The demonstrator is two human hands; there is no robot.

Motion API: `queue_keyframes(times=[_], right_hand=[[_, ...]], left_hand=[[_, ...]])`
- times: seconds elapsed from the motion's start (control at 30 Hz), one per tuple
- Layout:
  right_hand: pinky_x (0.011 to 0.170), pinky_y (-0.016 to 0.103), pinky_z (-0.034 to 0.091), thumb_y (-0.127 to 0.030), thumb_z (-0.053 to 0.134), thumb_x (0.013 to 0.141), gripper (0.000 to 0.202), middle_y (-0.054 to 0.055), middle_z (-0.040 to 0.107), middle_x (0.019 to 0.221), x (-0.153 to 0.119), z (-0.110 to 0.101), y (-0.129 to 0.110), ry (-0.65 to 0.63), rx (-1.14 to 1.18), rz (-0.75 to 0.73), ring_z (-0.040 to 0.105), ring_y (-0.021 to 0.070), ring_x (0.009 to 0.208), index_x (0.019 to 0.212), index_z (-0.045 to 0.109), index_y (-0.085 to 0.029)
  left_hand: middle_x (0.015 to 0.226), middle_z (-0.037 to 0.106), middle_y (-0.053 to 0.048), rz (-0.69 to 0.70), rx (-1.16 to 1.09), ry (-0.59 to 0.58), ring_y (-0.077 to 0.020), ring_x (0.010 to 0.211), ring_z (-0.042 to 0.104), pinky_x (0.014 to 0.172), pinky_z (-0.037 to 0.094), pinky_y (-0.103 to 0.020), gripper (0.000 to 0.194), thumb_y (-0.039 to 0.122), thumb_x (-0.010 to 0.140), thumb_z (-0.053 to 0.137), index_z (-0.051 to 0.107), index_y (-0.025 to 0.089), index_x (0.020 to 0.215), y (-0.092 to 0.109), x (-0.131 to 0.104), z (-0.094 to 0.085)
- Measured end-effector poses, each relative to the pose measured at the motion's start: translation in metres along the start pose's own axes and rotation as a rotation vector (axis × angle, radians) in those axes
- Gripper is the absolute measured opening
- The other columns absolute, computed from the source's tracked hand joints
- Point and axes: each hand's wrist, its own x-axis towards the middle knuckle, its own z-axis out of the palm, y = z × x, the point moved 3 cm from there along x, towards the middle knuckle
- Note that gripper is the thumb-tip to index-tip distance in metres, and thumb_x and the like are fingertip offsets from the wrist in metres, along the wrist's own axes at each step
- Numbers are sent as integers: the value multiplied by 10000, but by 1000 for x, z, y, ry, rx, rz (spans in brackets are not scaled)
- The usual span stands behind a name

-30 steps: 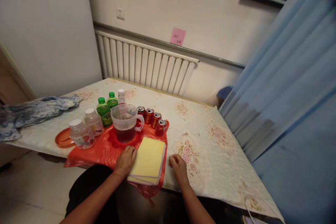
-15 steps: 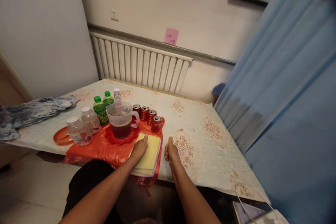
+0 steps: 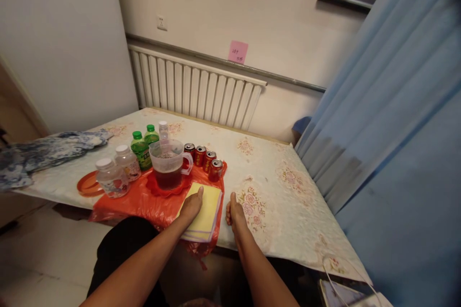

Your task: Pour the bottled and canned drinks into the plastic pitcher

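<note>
My left hand is on the left part of a folded yellow cloth, thumb pointing up; its fingers are mostly hidden. My right hand is just right of the cloth, thumb up and fingers curled in, with nothing plainly visible in it. Under the cloth spreads a red plastic sheet. Behind my left hand, a clear jug of dark liquid stands on a red scalloped dish. Several red cans stand in a slanting row right of the jug.
Left of the jug are green-capped bottles, white-capped jars and an orange lid. A blue-patterned cloth lies far left. A radiator is behind the table, a blue curtain at right.
The view has shifted slightly, so the objects on the left appear a little further right. Both hands stay in nearly the same place.
</note>
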Motion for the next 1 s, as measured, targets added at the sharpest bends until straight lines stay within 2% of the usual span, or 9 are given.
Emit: queue_keyframes(times=[0.33,0.6,0.83,1.0], right_hand=[[330,234,236,-629,257,964,621,-54,353,335,-4,2,2,-3,-42,0,333,103,268,492,381,-245],[345,231,250,-619,248,967,623,-46,377,340,-6,3,5,-19,-120,-53,357,107,282,502,409,-236],[409,252,321,-659,276,939,640,-25,431,351,-5,12,8,-70,-204,-204,412,129,341,506,478,-232],[505,286,379,-719,346,886,586,-24,480,431,-10,13,16,-43,-229,-472,451,160,444,563,486,-251]], left_hand=[[654,692,-138,21,0,15,-298,779,689,700,447,-349,743,587,936,86,655,159,721,6,-14,-6],[644,667,-112,59,-36,40,-269,757,663,695,435,-338,637,523,954,148,610,182,678,11,-27,-15],[583,593,-51,125,-139,43,-222,657,602,693,440,-338,555,514,948,164,510,226,623,-1,-24,-12],[567,527,-8,194,-233,5,-200,613,565,686,451,-332,514,531,940,168,475,240,649,-11,-23,-9]])
